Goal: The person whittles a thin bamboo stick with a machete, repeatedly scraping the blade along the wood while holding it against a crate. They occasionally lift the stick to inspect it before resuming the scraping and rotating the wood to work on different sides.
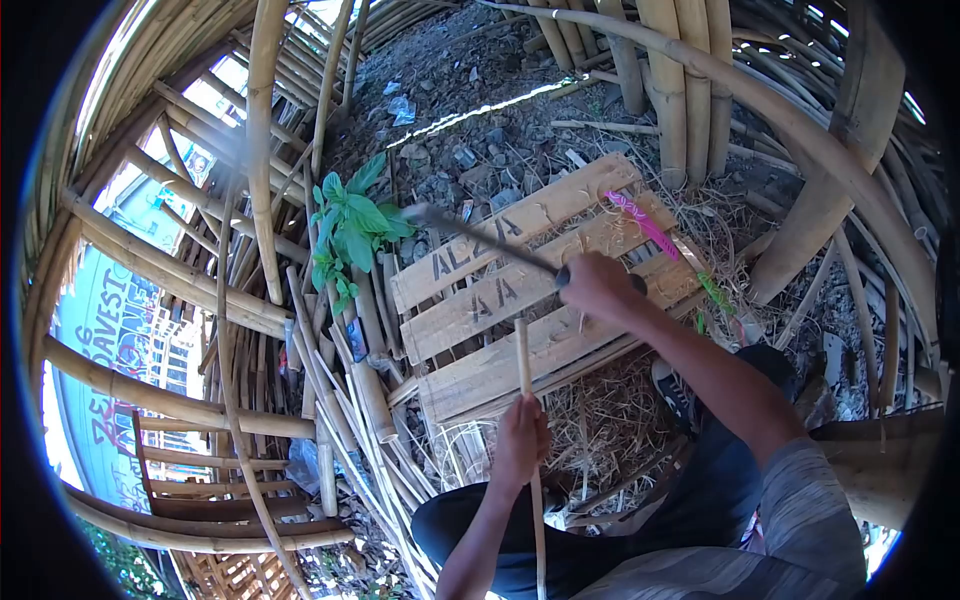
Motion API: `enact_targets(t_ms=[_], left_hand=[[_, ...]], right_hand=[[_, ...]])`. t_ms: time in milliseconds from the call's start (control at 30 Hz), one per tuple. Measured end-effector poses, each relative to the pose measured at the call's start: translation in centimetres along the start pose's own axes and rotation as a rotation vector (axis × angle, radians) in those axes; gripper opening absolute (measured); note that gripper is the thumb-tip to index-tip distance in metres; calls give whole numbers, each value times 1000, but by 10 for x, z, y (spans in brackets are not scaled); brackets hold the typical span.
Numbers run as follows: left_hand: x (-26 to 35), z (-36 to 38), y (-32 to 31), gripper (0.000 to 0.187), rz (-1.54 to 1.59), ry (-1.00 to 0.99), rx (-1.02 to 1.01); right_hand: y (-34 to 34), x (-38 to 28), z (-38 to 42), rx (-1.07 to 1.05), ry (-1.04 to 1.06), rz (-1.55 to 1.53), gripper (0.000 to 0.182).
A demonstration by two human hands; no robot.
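Observation:
In the head view my left hand (519,440) is closed around a thin bamboo stick (524,355), which stands roughly upright with its top end over the wooden slatted pallet (470,385). My right hand (598,287) grips the dark handle of a long-bladed knife (485,237). The blade points to the upper left above the pallet, and its tip is blurred. Blade and stick are apart. Dark letters are marked on the pallet's slats, and pale shavings lie on them.
A green leafy plant (355,225) grows left of the pallet. A pink cord (645,222) and a green cord (714,290) lie at its right. Bamboo poles (262,150) stand around, with split strips (350,440) at the left and shavings (610,420) below.

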State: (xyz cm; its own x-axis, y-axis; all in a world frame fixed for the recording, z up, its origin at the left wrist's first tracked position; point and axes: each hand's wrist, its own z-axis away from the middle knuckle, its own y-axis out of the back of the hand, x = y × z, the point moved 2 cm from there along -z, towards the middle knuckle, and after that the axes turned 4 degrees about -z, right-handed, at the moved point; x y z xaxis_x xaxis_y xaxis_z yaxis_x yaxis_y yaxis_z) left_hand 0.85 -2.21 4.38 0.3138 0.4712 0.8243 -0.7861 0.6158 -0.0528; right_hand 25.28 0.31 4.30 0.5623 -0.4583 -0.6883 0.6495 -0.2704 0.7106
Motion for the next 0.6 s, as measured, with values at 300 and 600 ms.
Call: enact_targets(t_ms=[300, 600], left_hand=[[10, -27, 19, 28, 239, -44, -188], [24, -24, 14, 27, 130, -99, -60]], right_hand=[[39, 7, 35, 125, 194, -231, 18], [-23, -19, 31, -33, 357, 183, 18]])
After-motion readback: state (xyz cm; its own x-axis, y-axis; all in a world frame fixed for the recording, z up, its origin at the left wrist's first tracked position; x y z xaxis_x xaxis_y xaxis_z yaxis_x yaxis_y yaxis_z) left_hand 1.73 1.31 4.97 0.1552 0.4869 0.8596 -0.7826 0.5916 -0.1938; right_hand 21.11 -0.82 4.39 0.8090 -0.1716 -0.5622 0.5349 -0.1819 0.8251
